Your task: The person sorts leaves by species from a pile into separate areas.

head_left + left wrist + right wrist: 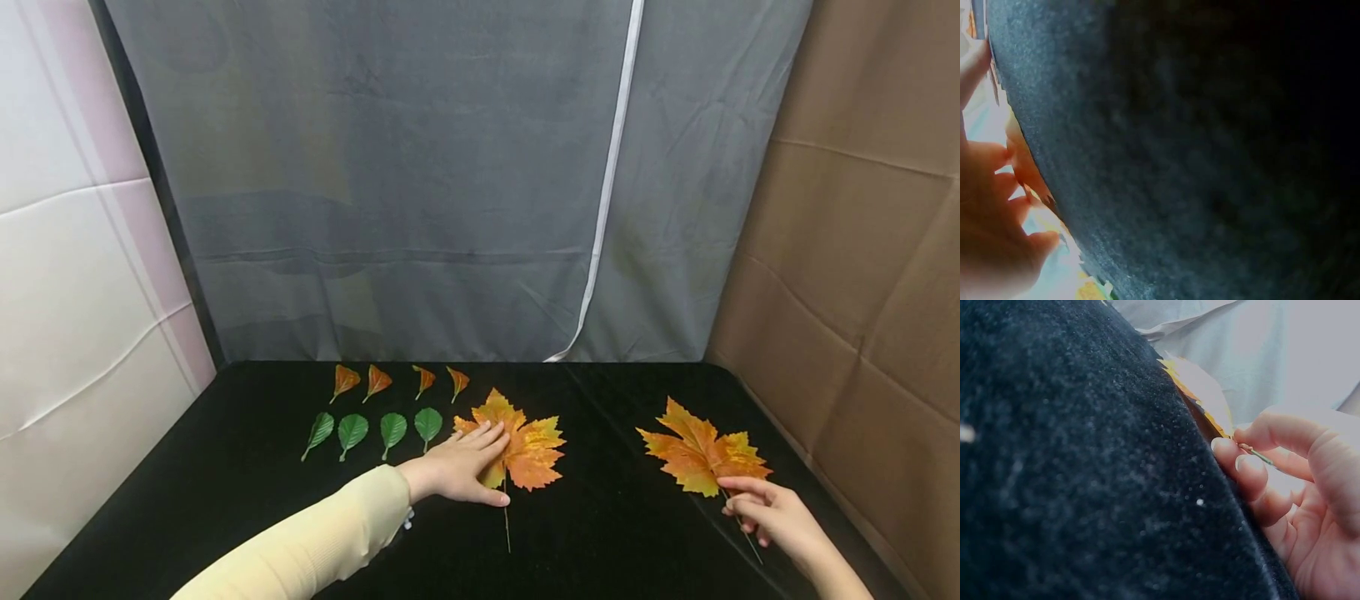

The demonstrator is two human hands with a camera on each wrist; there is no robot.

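1. A black, velvety table cloth [247, 467] is covering the surface; grey, creased fabric is hanging behind it.
2. The left hand [461, 467], in a cream ribbed sleeve, is lying flat with straight fingers on a lobed orange-yellow maple leaf [528, 446] near the table's middle — its thin stem is pointing toward the person.
3. The right hand [772, 512] is pinching the stem of a second maple leaf [701, 454] with curled fingers, at the table's right.
4. Four small orange leaves [400, 381] and four green oval leaves [372, 431] are lying in two rows — left of the first maple leaf.
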